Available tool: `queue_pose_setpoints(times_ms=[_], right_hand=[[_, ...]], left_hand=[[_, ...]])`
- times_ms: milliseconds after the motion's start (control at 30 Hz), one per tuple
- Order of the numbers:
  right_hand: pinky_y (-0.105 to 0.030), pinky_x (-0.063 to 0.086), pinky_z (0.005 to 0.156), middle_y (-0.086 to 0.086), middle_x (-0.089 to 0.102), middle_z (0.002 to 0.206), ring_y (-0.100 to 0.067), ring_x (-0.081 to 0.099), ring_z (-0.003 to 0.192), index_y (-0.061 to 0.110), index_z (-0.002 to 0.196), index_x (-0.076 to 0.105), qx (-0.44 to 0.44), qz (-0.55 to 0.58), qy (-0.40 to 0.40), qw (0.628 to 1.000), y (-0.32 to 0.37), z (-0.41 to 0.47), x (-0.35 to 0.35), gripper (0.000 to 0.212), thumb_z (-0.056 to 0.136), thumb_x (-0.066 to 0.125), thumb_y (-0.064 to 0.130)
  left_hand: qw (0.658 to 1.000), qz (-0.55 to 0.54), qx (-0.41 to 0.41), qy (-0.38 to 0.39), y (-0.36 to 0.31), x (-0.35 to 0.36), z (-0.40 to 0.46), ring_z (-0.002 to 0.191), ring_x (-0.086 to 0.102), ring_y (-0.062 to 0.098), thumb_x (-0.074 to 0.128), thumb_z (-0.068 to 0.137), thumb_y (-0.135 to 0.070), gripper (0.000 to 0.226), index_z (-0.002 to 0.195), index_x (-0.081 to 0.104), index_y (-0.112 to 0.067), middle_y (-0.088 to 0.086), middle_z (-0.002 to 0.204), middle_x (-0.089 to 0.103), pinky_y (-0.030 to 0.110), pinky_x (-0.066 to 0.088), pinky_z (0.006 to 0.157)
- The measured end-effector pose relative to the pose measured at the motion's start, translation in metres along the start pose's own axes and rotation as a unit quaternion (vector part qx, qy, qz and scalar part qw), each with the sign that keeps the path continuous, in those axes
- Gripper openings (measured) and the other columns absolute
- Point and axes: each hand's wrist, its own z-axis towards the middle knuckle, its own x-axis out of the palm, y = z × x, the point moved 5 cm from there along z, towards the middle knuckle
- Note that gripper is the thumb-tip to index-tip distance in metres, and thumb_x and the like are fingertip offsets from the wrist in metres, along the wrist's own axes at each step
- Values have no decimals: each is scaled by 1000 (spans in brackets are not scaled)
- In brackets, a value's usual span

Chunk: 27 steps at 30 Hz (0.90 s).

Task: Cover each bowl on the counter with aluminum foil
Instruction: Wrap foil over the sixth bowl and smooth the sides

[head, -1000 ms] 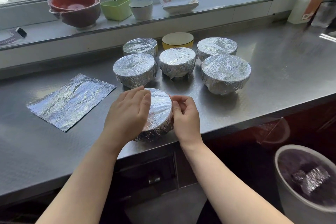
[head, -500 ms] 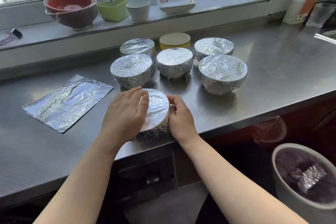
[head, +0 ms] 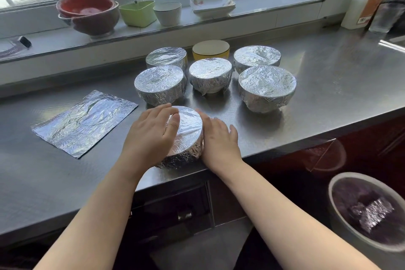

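A steel counter (head: 328,98) runs from left to right under a window, with a white sill (head: 252,4) along its far side. On the counter stand seven bowls: six wrapped in foil and one yellow bowl (head: 210,50) uncovered in the far row, between two wrapped ones. A flat foil sheet (head: 84,123) lies to the left, well apart from the group, its long axis running from near left to far right. The near foil-covered bowl (head: 186,138) sits upright at the counter's near edge, its flat foil top facing up. The left hand (head: 151,138) lies over its left side, fingers gently curved over the foil top and rim; the right hand (head: 220,140) presses against its right side, fingers fairly straight and spread toward the far side. On the sill stand four dishes: a red bowl (head: 87,14), a green square container (head: 138,12), a white cup (head: 167,13) and a white square dish (head: 212,4). Near right, below the counter, a bin (head: 341,226) holds one crumpled foil wad (head: 370,215).
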Motion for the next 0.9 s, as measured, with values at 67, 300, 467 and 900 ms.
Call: queue_pose_setpoints(times_ms=[67,300,467,900], right_hand=[[-47,11,118,6,25,158,-20,15,149,33,155,5,-16,-52,26,998,-9,4,-3,73,96,45,17],[-20,39,105,-3,59,134,-12,55,123,12,136,52,41,382,-170,907,-11,-15,-29,37,101,42,19],[-21,24,117,2,38,153,-5,30,142,13,148,36,0,413,-124,902,24,-25,-6,53,99,35,33],[-12,31,109,14,47,142,1,42,135,13,133,56,-12,429,-221,876,12,-19,-2,37,104,36,22]], left_hand=[[1000,1,-3,2,-1,0,0,138,31,13,17,92,-53,61,137,51,-28,-9,150,42,30,21,112],[999,14,-41,-15,-6,5,0,141,30,14,12,96,-49,63,140,49,-24,-4,151,42,30,18,113],[995,25,-91,-30,-15,12,-1,142,28,20,16,102,-43,54,142,46,-23,-1,153,39,36,21,114],[994,23,-102,-38,-17,10,-2,141,29,20,16,97,-44,56,139,48,-25,0,153,39,37,23,113]])
